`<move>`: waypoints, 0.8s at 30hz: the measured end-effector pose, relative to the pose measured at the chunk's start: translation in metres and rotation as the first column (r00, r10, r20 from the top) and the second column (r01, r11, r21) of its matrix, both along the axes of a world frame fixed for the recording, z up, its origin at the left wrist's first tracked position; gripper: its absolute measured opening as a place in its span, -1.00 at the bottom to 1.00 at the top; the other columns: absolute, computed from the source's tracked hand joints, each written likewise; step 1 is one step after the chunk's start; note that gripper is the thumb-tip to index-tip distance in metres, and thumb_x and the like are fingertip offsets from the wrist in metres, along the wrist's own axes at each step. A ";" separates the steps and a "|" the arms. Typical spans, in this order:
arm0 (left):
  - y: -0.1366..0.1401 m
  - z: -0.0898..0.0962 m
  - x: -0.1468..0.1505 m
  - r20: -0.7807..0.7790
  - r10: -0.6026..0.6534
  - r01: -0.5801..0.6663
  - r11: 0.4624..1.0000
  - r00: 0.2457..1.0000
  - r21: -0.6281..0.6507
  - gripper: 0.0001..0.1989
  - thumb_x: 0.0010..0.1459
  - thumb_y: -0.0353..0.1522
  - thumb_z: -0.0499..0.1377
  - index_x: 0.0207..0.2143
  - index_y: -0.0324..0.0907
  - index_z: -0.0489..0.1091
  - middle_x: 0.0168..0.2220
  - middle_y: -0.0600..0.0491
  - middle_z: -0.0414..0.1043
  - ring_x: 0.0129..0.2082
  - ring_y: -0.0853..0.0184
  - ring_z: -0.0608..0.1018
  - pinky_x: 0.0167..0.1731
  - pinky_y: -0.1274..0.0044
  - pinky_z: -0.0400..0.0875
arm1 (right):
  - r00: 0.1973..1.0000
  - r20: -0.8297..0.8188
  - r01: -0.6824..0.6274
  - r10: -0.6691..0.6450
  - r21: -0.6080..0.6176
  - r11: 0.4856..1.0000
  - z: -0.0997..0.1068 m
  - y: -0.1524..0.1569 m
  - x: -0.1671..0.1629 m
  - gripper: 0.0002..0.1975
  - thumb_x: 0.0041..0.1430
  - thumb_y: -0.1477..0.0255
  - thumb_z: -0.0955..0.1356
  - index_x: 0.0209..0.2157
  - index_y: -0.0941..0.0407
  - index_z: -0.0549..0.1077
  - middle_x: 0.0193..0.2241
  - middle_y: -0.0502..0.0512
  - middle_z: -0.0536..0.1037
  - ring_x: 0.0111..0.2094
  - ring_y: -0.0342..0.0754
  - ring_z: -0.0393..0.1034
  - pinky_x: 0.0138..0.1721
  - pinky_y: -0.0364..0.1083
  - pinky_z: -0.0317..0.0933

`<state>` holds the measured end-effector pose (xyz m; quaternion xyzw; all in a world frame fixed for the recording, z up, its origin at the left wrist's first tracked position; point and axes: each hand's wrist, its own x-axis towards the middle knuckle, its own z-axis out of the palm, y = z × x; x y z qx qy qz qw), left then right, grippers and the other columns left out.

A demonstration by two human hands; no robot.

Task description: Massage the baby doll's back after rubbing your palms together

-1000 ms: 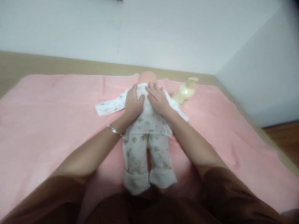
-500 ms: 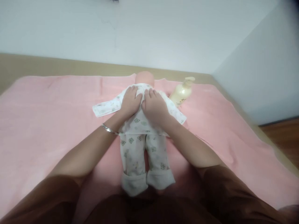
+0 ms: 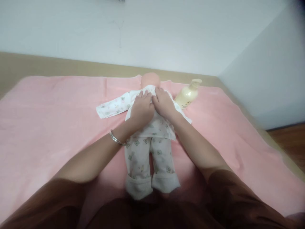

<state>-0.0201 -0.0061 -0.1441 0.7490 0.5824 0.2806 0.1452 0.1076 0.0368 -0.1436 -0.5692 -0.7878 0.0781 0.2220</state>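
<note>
Doll [image 3: 153, 132] lies on the pink blanket [image 3: 59, 124], its shirt [image 3: 160, 127] under the left hand [image 3: 143, 108] and right hand [image 3: 164, 102], whose grip is flat, clasping nothing. Sliding pressure could ruck the shirt; a sideways slip could knock the nearby bottle [image 3: 188, 95].

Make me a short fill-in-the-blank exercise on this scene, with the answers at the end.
1. A shiny silver metal bangle circles the person's ____ wrist.
2. Of the bare left hand and the bare right hand, the ____ one is nearer the pale yellow pump bottle.
3. The spread fabric sheet beneath the round-headed doll is coloured ____.
4. The main colour of the patterned fabric top under both hands is ____.

Missing words: left; right; pink; white.
</note>
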 end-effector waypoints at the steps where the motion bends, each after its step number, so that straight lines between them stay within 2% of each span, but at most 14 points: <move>1: 0.004 0.002 -0.003 0.027 -0.003 0.005 0.999 1.000 -0.041 -0.41 0.27 -0.42 -0.14 0.31 -0.38 0.23 0.41 -0.17 0.13 0.46 0.01 0.11 0.45 0.11 0.03 | 1.000 0.009 0.003 -0.003 0.004 1.000 0.001 -0.003 -0.001 -0.49 0.36 0.38 0.07 0.20 0.31 0.30 0.27 0.41 0.35 0.34 0.26 0.17 0.35 0.30 0.05; 5: 0.027 -0.001 -0.019 0.135 0.019 -0.005 0.995 0.991 -0.104 -0.40 0.24 -0.38 -0.09 0.30 -0.26 0.27 0.40 -0.06 0.17 0.46 0.06 0.14 0.47 0.15 0.01 | 0.995 0.101 -0.003 0.002 0.013 1.000 0.008 -0.022 -0.008 -0.44 0.37 0.38 0.08 0.25 0.42 0.25 0.27 0.49 0.34 0.32 0.33 0.21 0.33 0.29 0.09; 9: 0.041 -0.012 -0.028 0.204 0.013 -0.009 1.000 0.979 -0.016 -0.46 0.19 -0.35 -0.05 0.19 -0.15 0.40 0.33 0.01 0.32 0.39 0.12 0.28 0.46 0.21 0.08 | 0.988 0.153 0.002 -0.013 0.071 0.997 0.011 -0.041 -0.016 -0.44 0.36 0.42 0.09 0.25 0.44 0.26 0.25 0.51 0.37 0.31 0.32 0.24 0.32 0.26 0.13; 12: 0.041 -0.018 -0.026 0.199 0.017 -0.026 0.999 0.980 0.043 -0.45 0.22 -0.34 -0.09 0.22 -0.19 0.36 0.34 -0.02 0.30 0.38 0.14 0.28 0.47 0.21 0.03 | 0.984 0.176 0.003 -0.018 0.085 0.996 0.012 -0.047 -0.018 -0.42 0.37 0.42 0.09 0.28 0.47 0.24 0.27 0.53 0.35 0.34 0.31 0.21 0.35 0.24 0.09; 18: 0.039 -0.025 -0.022 0.155 0.056 -0.068 0.995 0.986 0.073 -0.43 0.26 -0.32 -0.10 0.26 -0.29 0.31 0.36 -0.11 0.26 0.40 0.12 0.25 0.46 0.21 0.03 | 0.994 0.099 -0.038 0.039 -0.009 0.999 0.010 -0.024 -0.010 -0.43 0.37 0.40 0.09 0.29 0.40 0.24 0.33 0.47 0.27 0.39 0.27 0.12 0.38 0.26 0.04; 24: 0.039 -0.023 -0.022 0.128 0.081 -0.088 0.995 0.988 0.051 -0.44 0.28 -0.33 -0.10 0.27 -0.32 0.29 0.36 -0.14 0.24 0.42 0.09 0.20 0.47 0.20 0.00 | 0.999 0.041 -0.004 0.002 0.039 0.999 -0.004 -0.008 -0.008 -0.44 0.36 0.37 0.10 0.28 0.37 0.23 0.33 0.45 0.27 0.39 0.28 0.09 0.39 0.29 -0.01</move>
